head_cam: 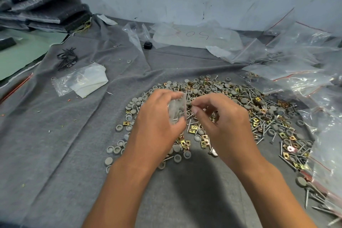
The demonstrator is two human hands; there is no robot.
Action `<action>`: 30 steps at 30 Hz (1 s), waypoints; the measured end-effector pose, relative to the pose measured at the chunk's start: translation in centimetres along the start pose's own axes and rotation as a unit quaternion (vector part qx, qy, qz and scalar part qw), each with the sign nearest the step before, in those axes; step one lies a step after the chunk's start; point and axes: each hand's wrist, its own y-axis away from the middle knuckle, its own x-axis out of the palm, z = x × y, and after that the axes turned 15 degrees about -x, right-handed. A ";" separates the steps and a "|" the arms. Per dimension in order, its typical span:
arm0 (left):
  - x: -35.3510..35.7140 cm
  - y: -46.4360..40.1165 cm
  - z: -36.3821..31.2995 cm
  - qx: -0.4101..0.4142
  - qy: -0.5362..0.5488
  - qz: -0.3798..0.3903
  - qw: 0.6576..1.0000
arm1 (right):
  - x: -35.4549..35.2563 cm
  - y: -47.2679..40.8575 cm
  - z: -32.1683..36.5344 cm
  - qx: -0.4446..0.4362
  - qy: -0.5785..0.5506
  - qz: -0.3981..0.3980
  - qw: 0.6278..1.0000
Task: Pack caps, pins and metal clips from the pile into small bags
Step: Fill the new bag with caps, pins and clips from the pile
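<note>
My left hand (157,116) grips a small bag (177,110) mid-frame — right hand (220,116) pinches a pin (187,102) over the pile (240,109).

Clear small bag (177,110) above mixed pile (240,109)

Matt grey plastic caps (244,100), shiny metal pins (262,128) and brassy clips (204,142) lie on rough grey felt cloth (55,135) beside glossy clear plastic bags (305,57).

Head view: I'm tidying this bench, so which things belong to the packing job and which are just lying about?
Job:
- pile of caps, pins and clips
- small bag, held in left hand
- right hand, pinching something small
- zip bags

Lying about:
- black wire bits
- small black block
- folded dark fabric
</note>
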 end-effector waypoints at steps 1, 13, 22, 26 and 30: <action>-0.2 -0.1 0.1 -0.007 0.002 -0.010 1.000 | -0.1 0.2 -0.3 0.032 -0.001 0.024 0.999; -0.7 -0.1 -0.2 -0.030 -0.001 -0.031 0.999 | 1.0 1.8 -0.2 0.159 0.037 0.349 0.923; -0.7 0.0 -0.3 -0.033 -0.008 -0.018 0.999 | 0.3 2.1 -0.1 0.152 -0.019 0.359 0.921; -0.7 0.1 -0.3 -0.029 -0.007 -0.016 0.999 | -0.2 2.0 -0.6 0.179 -0.066 0.327 0.926; -0.4 0.1 -0.1 -0.024 -0.011 -0.017 1.000 | -1.3 1.5 -1.4 0.234 -0.144 0.236 0.932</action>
